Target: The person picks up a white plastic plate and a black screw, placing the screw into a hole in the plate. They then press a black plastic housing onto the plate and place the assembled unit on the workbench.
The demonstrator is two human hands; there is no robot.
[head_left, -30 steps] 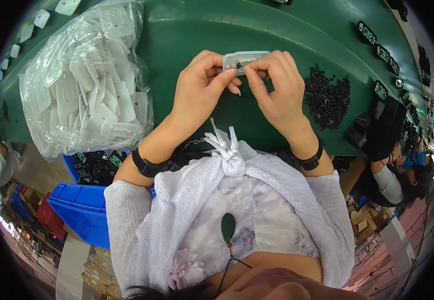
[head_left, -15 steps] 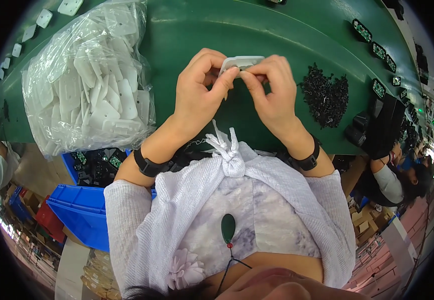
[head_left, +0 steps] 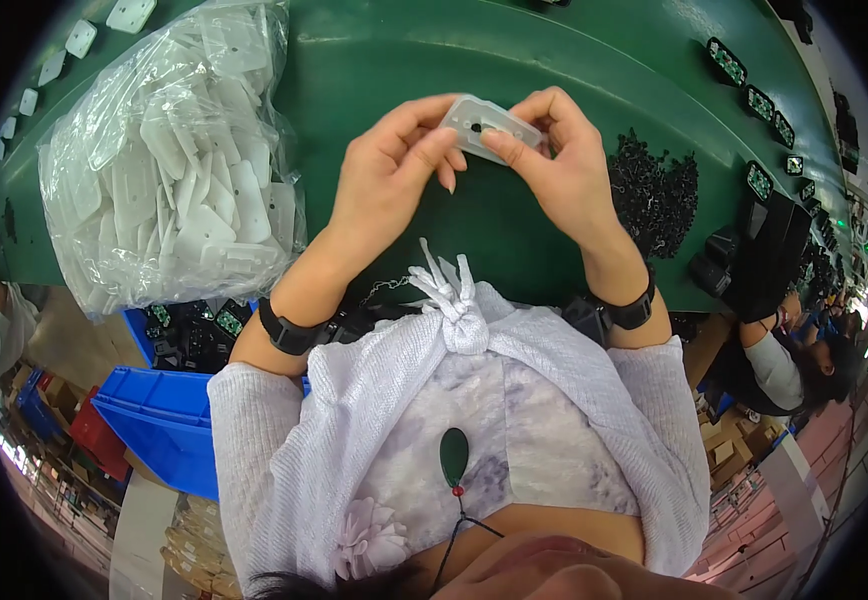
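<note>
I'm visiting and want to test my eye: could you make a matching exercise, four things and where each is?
1. White plate
2. Clear bag
3. Black pile
4. Green pendant

A. On the chest
B. Right of the hands
C. Held by left hand and right hand
D. Left of the hands

Pairs: 1-C, 2-D, 3-B, 4-A
</note>
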